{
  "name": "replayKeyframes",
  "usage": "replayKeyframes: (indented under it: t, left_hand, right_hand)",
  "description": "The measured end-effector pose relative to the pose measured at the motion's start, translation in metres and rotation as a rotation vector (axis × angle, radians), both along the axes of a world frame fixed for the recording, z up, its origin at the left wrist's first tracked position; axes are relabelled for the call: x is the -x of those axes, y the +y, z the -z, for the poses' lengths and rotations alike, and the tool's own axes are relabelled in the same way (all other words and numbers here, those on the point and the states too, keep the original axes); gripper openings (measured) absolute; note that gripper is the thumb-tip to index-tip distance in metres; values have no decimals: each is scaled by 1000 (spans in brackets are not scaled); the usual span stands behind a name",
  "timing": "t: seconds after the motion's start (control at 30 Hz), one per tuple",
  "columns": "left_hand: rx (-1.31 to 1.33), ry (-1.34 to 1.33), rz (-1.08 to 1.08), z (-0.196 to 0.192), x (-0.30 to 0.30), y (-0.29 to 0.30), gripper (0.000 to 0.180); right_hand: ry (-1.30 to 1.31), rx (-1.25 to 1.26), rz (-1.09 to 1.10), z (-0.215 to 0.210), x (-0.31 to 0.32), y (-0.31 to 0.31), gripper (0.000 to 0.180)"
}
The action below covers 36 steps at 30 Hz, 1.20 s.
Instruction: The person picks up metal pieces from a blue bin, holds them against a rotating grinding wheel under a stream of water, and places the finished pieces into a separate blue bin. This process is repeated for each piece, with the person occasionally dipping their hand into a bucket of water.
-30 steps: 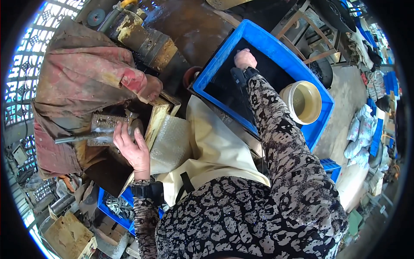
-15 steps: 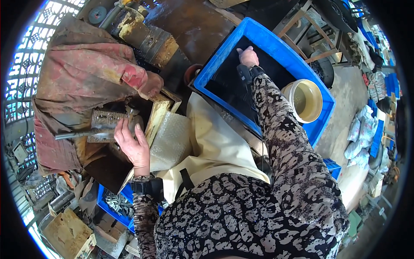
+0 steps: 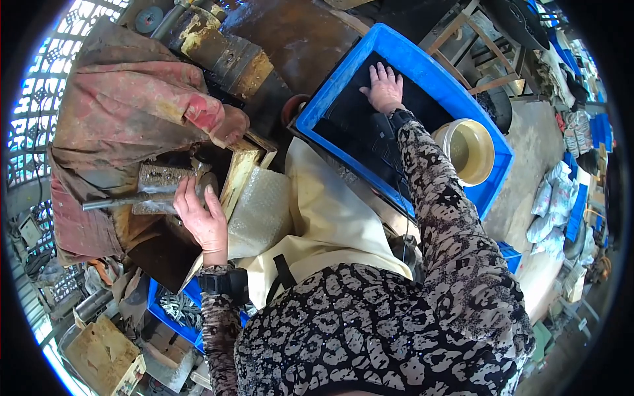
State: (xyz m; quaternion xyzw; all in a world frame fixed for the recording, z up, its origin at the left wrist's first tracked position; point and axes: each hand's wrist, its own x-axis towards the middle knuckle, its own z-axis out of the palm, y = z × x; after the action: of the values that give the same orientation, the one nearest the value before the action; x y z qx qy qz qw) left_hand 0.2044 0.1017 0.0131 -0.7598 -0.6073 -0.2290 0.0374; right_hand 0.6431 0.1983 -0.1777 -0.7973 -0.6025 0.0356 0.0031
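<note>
Reaching into the blue crate while steadying the metal block

The right hand [image 3: 383,87] lies flat in the dark bottom of the blue crate [image 3: 422,63], fingers spread and clamped on nothing, just left of the cream bucket [image 3: 470,150]. The left hand [image 3: 201,218] rests on the rusty metal block [image 3: 162,185] on the cluttered tabletop, fingers loosely curled over it beside a grey rod [image 3: 125,200]; a firm clasp cannot be told. By my judgement the step is fetching from the crate; the next move calls for closing the fingers on something there.
</note>
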Motion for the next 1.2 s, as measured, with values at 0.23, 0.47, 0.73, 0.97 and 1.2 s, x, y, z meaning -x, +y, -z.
replayKeyframes:
  t: [0.23,0.47,0.73,0.97,1.2]
  left_hand:
    - [-11,9,-7,0,3,0,32]
    - [1,4,-6,1,-2,2,33]
    - [2,13,-18,3,3,0,33]
    - [-17,18,-9,2,3,-1,33]
    - [1,21,-16,11,2,3,32]
  right_hand:
    - [-77,51,29,5,7,6,73]
    - [-123,232,65,-2,7,15,85]
    - [-47,460,4,-41,-1,37,105]
    - [-116,436,19,-30,-4,39,101]
    - [-23,222,130,-15,4,0,73]
